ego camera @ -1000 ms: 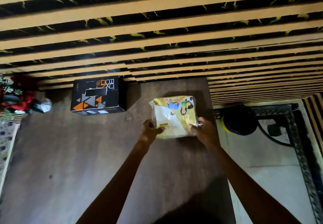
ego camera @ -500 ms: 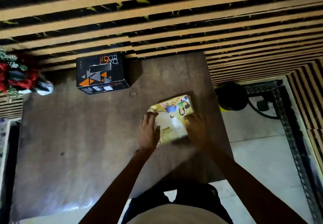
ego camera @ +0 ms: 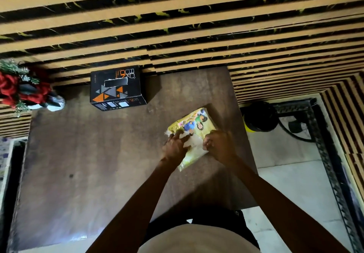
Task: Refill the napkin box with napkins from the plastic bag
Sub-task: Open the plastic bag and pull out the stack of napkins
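Yellow napkin bag (ego camera: 194, 134) flat on brown table (ego camera: 98, 164), left hand (ego camera: 174, 147) spread on top, right hand (ego camera: 218, 146) pinching its edge, black napkin box (ego camera: 116, 89) well apart at rear.

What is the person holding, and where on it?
The yellow plastic napkin bag lying on the table: left hand on its left side, right hand pinching its right edge.

My left hand (ego camera: 174, 147) and right hand (ego camera: 218, 146) covered the near half of the plastic bag (ego camera: 199, 124) (contents unseen). Print on the napkin box (ego camera: 116, 89) was too small to read.
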A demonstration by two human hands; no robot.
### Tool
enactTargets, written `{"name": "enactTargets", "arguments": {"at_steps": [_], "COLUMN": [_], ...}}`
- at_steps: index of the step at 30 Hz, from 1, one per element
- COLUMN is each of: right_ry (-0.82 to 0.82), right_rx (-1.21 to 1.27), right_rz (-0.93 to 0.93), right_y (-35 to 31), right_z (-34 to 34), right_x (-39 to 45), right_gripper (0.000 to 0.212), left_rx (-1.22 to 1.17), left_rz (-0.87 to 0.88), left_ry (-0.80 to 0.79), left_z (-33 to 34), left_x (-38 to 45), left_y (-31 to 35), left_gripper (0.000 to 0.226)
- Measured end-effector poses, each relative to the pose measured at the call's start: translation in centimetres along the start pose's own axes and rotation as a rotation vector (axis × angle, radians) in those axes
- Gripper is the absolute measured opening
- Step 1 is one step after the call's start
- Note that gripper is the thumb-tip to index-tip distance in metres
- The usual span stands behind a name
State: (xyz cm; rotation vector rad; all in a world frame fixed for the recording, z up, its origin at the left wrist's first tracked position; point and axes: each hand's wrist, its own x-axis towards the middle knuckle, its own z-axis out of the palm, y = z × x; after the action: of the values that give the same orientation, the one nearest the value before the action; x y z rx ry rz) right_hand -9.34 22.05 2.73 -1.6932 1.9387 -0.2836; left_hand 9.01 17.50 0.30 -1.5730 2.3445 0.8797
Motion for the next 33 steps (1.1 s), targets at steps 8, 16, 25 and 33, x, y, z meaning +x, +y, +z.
{"name": "enactTargets", "arguments": {"at_steps": [8,16,25,33], "right_ry": [-0.059,-0.195,-0.076,-0.22], "right_rx": [0.126,-0.097,-0.326,0.011], "right_rz": [-0.056,-0.297,-0.621,0.064], "right_y": [3.6,5.7,8.5,2.3], "right_z": [-1.5,-0.7,-1.5,-2.0], "right_x": [-2.1,-2.8,-5.5,-7.0], "right_gripper": [0.012,0.018,0.027,0.052], "left_rx": [-0.391,-0.465,-1.055,-0.446], "left_rz": [0.12,-0.123,-0.291,-0.057], "left_ry": [-0.034,-0.05,0.208,0.368], "left_z": [-0.1,1.2,-0.2,-0.8], "left_x": [-1.4,-1.9,-3.4,-5.2], "left_y": [2.4,4.7,6.2,8.5], "left_gripper": [0.024,0.011,0.019,0.017]}}
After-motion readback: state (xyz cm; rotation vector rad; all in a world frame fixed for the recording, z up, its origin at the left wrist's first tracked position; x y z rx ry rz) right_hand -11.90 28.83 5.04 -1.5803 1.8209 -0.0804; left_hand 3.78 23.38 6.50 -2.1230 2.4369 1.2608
